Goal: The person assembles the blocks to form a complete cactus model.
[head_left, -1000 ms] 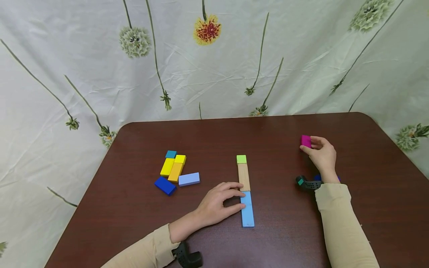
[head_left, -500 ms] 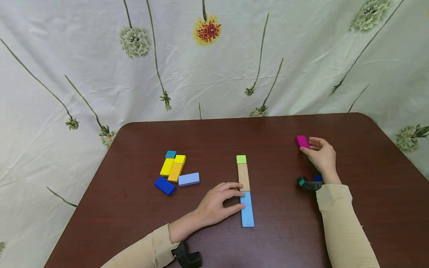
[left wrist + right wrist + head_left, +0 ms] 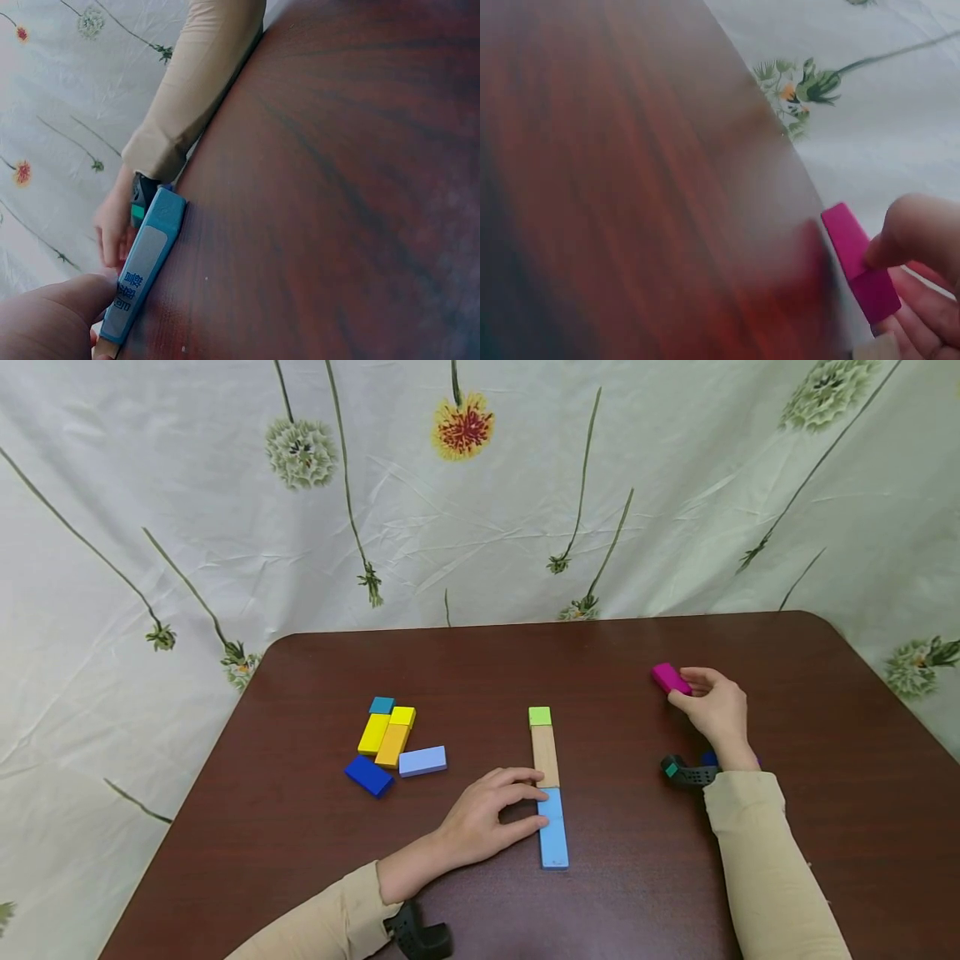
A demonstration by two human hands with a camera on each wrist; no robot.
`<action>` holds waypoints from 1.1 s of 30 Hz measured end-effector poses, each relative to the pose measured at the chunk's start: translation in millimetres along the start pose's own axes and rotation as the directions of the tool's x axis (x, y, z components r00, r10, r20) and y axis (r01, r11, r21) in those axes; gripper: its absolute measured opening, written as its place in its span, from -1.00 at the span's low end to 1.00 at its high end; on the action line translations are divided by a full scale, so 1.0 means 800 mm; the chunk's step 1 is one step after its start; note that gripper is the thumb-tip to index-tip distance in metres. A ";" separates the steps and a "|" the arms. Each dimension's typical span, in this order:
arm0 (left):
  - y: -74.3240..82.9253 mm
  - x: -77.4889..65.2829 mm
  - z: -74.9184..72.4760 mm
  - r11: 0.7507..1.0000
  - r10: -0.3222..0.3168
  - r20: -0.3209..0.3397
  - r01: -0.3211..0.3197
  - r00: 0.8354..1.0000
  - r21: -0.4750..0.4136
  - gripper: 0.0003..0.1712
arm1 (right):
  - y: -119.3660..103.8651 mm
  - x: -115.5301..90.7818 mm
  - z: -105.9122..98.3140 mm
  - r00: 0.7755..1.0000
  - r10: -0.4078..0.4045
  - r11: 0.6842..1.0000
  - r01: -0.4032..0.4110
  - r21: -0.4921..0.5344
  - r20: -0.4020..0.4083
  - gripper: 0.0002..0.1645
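Observation:
A row of blocks lies on the table: a light blue block (image 3: 553,843), a tan block (image 3: 546,752) and a small green block (image 3: 539,717) at the far end. My left hand (image 3: 483,818) rests against the row's left side, its thumb touching the light blue block and its spread fingers near the tan joint. Printed characters mark the light blue block's side in the left wrist view. At the right, my right hand (image 3: 712,706) pinches a magenta block (image 3: 851,251) between thumb and fingers. That block is held tilted, one end pointing up and left in the head view.
Left of the row lie a dark blue block (image 3: 369,776), a periwinkle block (image 3: 422,762), an orange block (image 3: 392,745), yellow blocks (image 3: 373,735) and a teal block (image 3: 382,705). A blue block (image 3: 709,758) is partly hidden by my right wrist. Flowered cloth (image 3: 480,527) hangs behind the table.
The magenta block has turned in my right hand from upright to slanted and shifted slightly left. My left hand and the row have stayed still.

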State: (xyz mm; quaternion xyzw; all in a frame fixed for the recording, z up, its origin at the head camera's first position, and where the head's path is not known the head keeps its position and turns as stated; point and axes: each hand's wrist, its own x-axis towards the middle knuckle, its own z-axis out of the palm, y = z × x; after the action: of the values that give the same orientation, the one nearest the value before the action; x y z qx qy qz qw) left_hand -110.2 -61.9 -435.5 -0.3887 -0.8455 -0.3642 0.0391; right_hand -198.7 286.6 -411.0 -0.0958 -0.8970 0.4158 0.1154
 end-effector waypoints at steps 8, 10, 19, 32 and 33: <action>0.002 0.001 0.000 1.000 0.002 -0.001 -0.002 1.000 0.002 -0.68 | -0.010 -0.002 0.005 0.983 -0.127 0.987 0.112 0.119 0.132 -0.49; 0.002 0.001 0.000 1.000 0.001 0.000 -0.001 1.000 0.000 -0.69 | -0.012 -0.002 0.009 0.968 -0.158 0.978 0.126 0.168 0.194 -0.51; 0.001 0.000 -0.001 1.000 -0.008 0.003 0.008 1.000 -0.007 -0.68 | -0.019 -0.009 0.029 0.875 -0.319 0.923 0.200 0.328 0.364 -0.52; 0.001 0.000 -0.001 1.000 -0.012 0.002 0.012 1.000 -0.004 -0.68 | -0.024 -0.018 0.044 0.798 -0.377 0.919 0.260 0.297 0.469 -0.54; 0.001 0.000 -0.001 1.000 -0.012 0.001 0.012 1.000 -0.004 -0.68 | -0.024 -0.019 0.045 0.796 -0.379 0.918 0.261 0.297 0.472 -0.54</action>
State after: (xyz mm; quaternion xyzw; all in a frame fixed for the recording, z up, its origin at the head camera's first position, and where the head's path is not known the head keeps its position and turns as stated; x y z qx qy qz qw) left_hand -110.2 -61.9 -434.6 -0.3840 -0.8471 -0.3656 0.0357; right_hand -195.8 244.1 -420.6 0.1876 -0.8466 0.4953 -0.0528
